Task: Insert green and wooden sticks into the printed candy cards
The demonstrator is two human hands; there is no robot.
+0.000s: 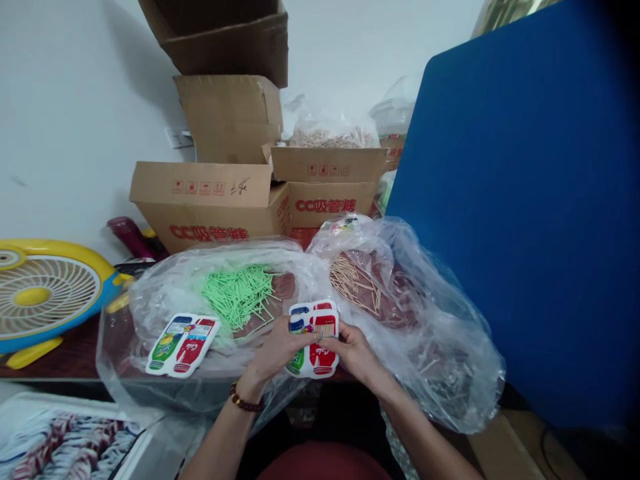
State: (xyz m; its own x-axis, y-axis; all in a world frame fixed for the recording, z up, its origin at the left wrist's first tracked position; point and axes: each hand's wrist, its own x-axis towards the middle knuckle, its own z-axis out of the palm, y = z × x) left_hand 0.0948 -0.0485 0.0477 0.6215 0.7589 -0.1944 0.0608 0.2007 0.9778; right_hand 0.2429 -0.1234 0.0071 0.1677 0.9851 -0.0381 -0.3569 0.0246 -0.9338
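Note:
Close to my body I hold a white-edged pack printed with a red cola bottle and a green-and-blue bottle. My left hand grips its left side, thumb across the front. On the right side, my right hand has its fingers closed around the edge. A row of tan sticks shows on the pack's front by my thumbs; whether they are pinched or tucked in, I cannot tell. A similar pack lies on the plastic to the left. Behind it is a pile of green sticks; loose tan sticks lie to the right.
Clear plastic bags spread over the dark red table. Cardboard boxes stand behind, with a yellow-and-blue fan at left. A large blue panel borders the right. A white tray of wrapped items sits lower left.

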